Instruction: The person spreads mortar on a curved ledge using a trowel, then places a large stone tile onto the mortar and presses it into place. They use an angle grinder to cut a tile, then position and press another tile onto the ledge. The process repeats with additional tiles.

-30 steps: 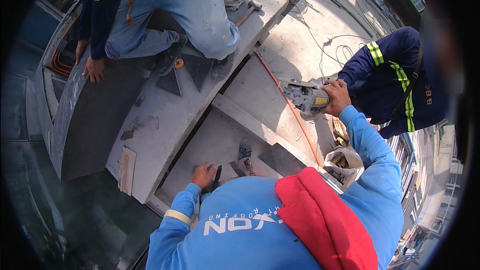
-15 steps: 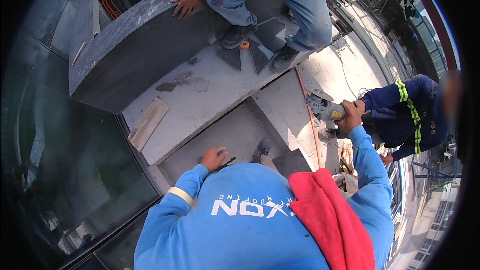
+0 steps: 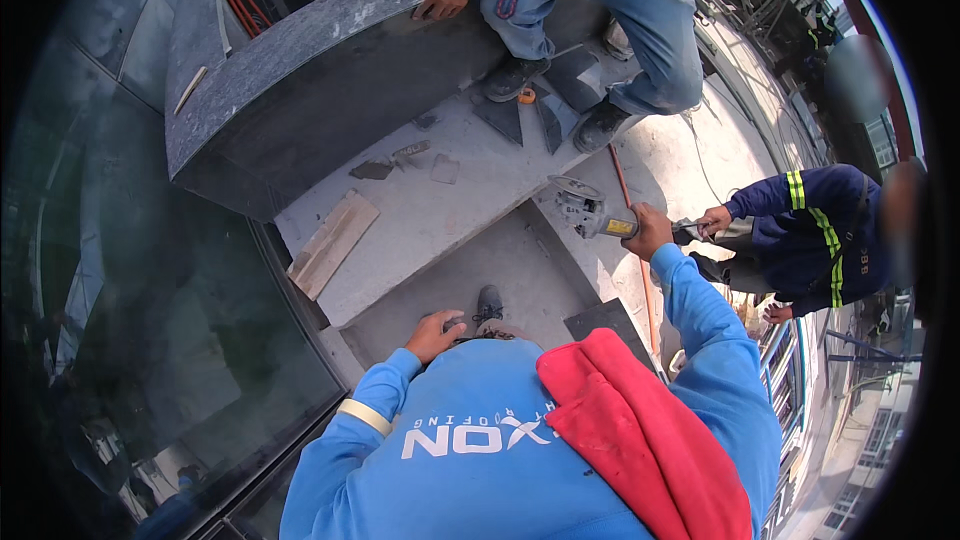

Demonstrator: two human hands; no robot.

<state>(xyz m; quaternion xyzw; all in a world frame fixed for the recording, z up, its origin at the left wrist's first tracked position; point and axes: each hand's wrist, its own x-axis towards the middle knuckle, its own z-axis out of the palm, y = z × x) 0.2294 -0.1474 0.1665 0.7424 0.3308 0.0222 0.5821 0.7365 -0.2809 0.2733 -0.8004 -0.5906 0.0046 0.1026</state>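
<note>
My right hand grips the grey body of an angle grinder, held out to the right over the ledge. Its round disc is at the far end, apart from the concrete. Low in the middle, in front of my blue top, is my left hand. Its fingers curl around a small dark thing that I cannot make out. One dark shoe shows beyond that hand, on the floor of the concrete recess. Over the right side of my top hangs a red cloth.
A co-worker in jeans rests hands on a curved grey panel. Another in a dark striped top stands right. A board, dark tile pieces and an orange tape measure lie on the ledge. Dark glass is left.
My right hand has brought the grinder leftward, closer to the ledge and recess. The view has shifted, so the panel and board sit farther right. The right co-worker's near hand now shows beside the grinder.
</note>
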